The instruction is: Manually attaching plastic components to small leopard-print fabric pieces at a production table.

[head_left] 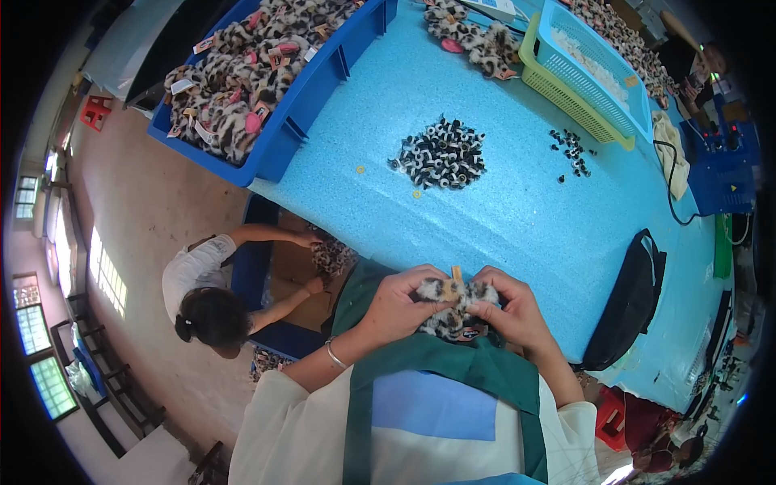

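Close to my body, at the table's near edge, both hands grip one spotted plush piece (446, 322) of black, white and tan fur. My left hand (402, 305) pinches its left side, thumb pressed on the fur. On the other side my right hand (511, 309) is closed the same way, its thumb near the middle. A small yellowish tag (457, 274) sticks up between the hands. Ahead on the blue table (339, 202) lies a pile of small black and white plastic parts (440, 153). My fingertips are partly hidden behind the fur.
A blue bin (279, 153) of spotted plush pieces stands at the far left. Stacked baskets (578, 81), more plush pieces (477, 40) and scattered black parts (572, 153) lie far right. A black bag (622, 299) and a blue machine (723, 149) sit right. Another person (206, 291) reaches into a box at left.
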Tool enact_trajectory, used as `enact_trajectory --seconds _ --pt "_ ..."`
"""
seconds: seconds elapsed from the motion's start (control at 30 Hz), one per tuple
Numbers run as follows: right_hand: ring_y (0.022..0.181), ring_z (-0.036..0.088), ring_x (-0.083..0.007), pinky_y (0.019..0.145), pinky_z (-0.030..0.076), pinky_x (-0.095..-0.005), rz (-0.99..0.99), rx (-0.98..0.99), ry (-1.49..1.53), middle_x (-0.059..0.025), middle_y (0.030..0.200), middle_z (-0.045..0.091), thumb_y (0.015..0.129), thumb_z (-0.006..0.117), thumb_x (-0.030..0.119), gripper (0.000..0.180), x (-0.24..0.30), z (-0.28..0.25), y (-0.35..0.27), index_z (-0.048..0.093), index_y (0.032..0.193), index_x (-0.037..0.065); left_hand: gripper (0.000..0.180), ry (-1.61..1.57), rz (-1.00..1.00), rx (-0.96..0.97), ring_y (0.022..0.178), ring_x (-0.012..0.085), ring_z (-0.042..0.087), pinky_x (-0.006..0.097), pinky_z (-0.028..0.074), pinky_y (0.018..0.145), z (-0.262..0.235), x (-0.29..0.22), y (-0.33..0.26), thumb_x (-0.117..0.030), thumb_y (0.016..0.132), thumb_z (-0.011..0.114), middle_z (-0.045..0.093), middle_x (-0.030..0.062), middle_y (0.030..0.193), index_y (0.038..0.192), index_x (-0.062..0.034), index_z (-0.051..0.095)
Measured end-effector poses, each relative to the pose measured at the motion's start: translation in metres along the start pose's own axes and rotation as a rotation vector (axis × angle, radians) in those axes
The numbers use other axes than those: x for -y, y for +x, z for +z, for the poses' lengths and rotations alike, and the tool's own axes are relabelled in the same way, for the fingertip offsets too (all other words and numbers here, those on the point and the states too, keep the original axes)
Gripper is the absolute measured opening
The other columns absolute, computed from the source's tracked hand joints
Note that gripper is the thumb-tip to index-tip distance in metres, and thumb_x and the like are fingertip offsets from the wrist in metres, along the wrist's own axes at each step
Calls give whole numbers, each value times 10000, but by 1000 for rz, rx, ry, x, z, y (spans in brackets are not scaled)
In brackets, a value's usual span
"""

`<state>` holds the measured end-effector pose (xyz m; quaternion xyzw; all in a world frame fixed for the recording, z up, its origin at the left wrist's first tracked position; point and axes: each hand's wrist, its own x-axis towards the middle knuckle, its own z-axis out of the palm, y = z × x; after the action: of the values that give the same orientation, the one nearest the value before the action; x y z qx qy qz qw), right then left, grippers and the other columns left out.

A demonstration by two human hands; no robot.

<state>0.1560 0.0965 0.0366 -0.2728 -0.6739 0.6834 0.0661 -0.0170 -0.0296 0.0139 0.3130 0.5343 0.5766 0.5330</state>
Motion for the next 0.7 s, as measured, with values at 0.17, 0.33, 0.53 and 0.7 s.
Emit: enact_trajectory --seconds 0.17,0.33,0.53,0.7 --pt "793 558 -264 741 434 -327 -474 -195 -483 -109 846 571 752 613 -27 117 3 7 6 579 858 10 162 -151 -63 207 839 54 528 216 441 730 -12 -4 1 29 774 690 597 9 911 922 10 626" --pt "822 559 -224 753 428 -314 -255 -109 -102 -97 857 581 812 611 25 61 1 3 8 589 868 16 183 64 -72 305 815 52 501 216 423 717 -10 -10 4 28 787 658 558 -15 886 944 -10 572" --pt "839 533 -126 772 415 -256 64 28 359 -54 910 563 900 622 260 273 1 -3 11 587 873 -10 180 -150 16 108 816 45 478 221 418 724 -5 -1 11 3 806 664 536 -24 869 940 -40 550" --pt "821 512 -107 748 411 -247 -50 13 279 -35 890 550 895 624 167 171 -4 -2 9 579 884 2 206 -256 8 132 896 66 525 224 440 795 -6 6 10 10 796 681 560 -20 919 936 -52 543"
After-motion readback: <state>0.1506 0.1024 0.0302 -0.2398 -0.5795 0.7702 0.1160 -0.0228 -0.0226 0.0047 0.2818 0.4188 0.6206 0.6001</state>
